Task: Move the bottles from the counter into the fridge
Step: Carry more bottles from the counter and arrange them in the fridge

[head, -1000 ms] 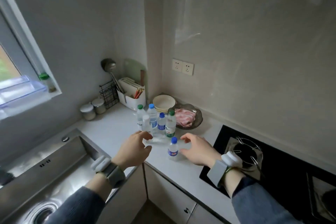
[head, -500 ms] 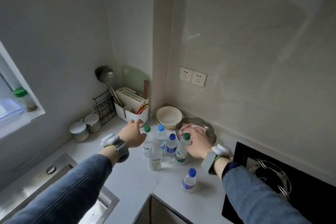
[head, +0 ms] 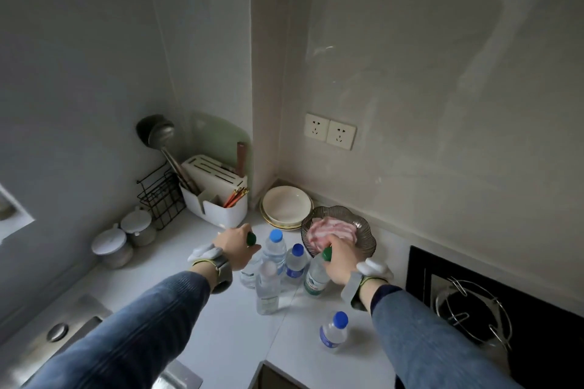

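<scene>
Several clear plastic water bottles stand on the white counter (head: 227, 325). My left hand (head: 235, 245) is closed around the neck of a green-capped bottle (head: 248, 275) at the left of the cluster. My right hand (head: 339, 260) grips the neck of another green-capped bottle (head: 314, 279) at the right. Between them stand two blue-capped bottles (head: 274, 248) (head: 295, 262) and, nearer me, a white-capped bottle (head: 268, 287). A small blue-capped bottle (head: 333, 331) stands alone near the counter's front edge. No fridge is in view.
A glass bowl of raw meat (head: 339, 230) sits just behind my right hand, beside stacked white plates (head: 286, 207). A white utensil holder (head: 218, 196), wire rack (head: 159, 193) and two lidded jars (head: 110, 246) line the back. The sink (head: 63, 350) is left, the stove (head: 493, 309) right.
The view has moved closer over the counter. Both hands have reached forward from near the front bottles and closed on the two green-capped bottles.
</scene>
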`<state>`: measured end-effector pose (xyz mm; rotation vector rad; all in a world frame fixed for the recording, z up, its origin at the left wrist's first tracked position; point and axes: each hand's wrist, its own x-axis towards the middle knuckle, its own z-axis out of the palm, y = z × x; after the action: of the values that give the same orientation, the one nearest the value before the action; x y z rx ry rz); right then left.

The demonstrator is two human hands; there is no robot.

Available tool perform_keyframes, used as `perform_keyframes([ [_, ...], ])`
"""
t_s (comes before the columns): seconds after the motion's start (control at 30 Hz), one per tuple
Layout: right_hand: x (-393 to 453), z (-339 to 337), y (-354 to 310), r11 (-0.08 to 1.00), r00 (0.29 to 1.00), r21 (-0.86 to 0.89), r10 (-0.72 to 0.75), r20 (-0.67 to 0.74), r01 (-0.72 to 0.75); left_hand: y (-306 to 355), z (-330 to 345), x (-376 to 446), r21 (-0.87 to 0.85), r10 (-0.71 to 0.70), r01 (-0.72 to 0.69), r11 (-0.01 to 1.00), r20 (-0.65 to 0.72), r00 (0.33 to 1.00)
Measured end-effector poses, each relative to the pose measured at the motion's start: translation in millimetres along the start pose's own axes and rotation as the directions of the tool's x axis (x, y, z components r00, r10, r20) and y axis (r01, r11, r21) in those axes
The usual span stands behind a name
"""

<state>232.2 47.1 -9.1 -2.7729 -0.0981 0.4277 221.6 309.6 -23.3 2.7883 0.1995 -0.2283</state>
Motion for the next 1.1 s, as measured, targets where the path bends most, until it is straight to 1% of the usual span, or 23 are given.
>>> perform_keyframes([
  [0.1, 2, 0, 0, 1.000, 1.000, -0.003, -0.001, -0.030, 0.001, -6, -1, -2, -0.042, 0.007, -0.008, 0.999, -0.035, 0.999],
  [0.17, 2, 0, 2, 1.000, 0.999, -0.014, 0.019, -0.049, -0.020, -12, -4, -5, -0.055, -0.015, 0.010, 0.998, -0.082, 0.996],
  [0.23, 0, -3, 8, 0.998, 0.996, -0.034, 0.059, -0.060, -0.061, -14, -13, -12, -0.063, -0.053, 0.043, 0.997, -0.162, 0.985],
  [0.3, -3, -9, 14, 0.997, 0.996, -0.033, 0.062, -0.065, -0.064, -13, -27, -16, -0.080, -0.063, 0.043, 0.996, -0.262, 0.963],
  [0.33, -7, -15, 17, 0.997, 0.995, -0.027, 0.063, -0.075, -0.065, -10, -34, -19, -0.082, -0.047, 0.023, 0.996, -0.302, 0.952],
  [0.43, -25, -36, 31, 0.997, 0.981, 0.039, 0.069, -0.183, -0.063, 13, -60, -28, -0.087, 0.022, -0.065, 0.994, -0.424, 0.905],
  [0.53, -37, -56, 37, 0.998, 0.978, 0.031, 0.063, -0.198, -0.058, 36, -86, -41, -0.110, 0.039, -0.107, 0.988, -0.490, 0.871],
  [0.6, -48, -70, 44, 0.998, 0.978, 0.031, 0.054, -0.199, -0.049, 55, -97, -48, -0.114, 0.075, -0.155, 0.981, -0.515, 0.854],
  [0.63, -58, -79, 50, 0.998, 0.977, 0.036, 0.067, -0.205, -0.061, 68, -102, -50, -0.118, 0.111, -0.202, 0.972, -0.527, 0.842],
  [0.73, -92, -100, 73, 0.992, 0.953, 0.054, 0.122, -0.277, -0.112, 117, -110, -58, -0.140, 0.261, -0.378, 0.915, -0.509, 0.820],
  [0.77, -109, -109, 82, 0.988, 0.941, 0.063, 0.152, -0.303, -0.139, 138, -110, -61, -0.134, 0.307, -0.423, 0.896, -0.500, 0.810],
  [0.8, -112, -111, 83, 0.990, 0.936, 0.059, 0.143, -0.323, -0.131, 144, -112, -64, -0.141, 0.310, -0.426, 0.894, -0.494, 0.812],
  [0.83, -128, -117, 92, 0.984, 0.919, 0.070, 0.179, -0.352, -0.165, 164, -111, -68, -0.145, 0.345, -0.468, 0.872, -0.495, 0.797],
  [0.9, -165, -130, 114, 0.965, 0.880, 0.106, 0.260, -0.398, -0.238, 208, -104, -82, -0.138, 0.447, -0.575, 0.807, -0.496, 0.745],
  [0.93, -169, -133, 114, 0.970, 0.874, 0.097, 0.245, -0.419, -0.225, 214, -105, -86, -0.145, 0.456, -0.586, 0.797, -0.490, 0.743],
  [1.03, -231, -146, 146, 0.935, 0.817, 0.117, 0.350, -0.458, -0.335, 277, -89, -113, -0.167, 0.573, -0.690, 0.704, -0.439, 0.692],
  [1.07, -236, -147, 148, 0.938, 0.817, 0.089, 0.336, -0.468, -0.335, 282, -87, -116, -0.185, 0.579, -0.689, 0.701, -0.417, 0.701],
  [1.1, -259, -150, 158, 0.915, 0.795, 0.098, 0.389, -0.465, -0.391, 304, -79, -126, -0.195, 0.618, -0.718, 0.668, -0.393, 0.681],
])
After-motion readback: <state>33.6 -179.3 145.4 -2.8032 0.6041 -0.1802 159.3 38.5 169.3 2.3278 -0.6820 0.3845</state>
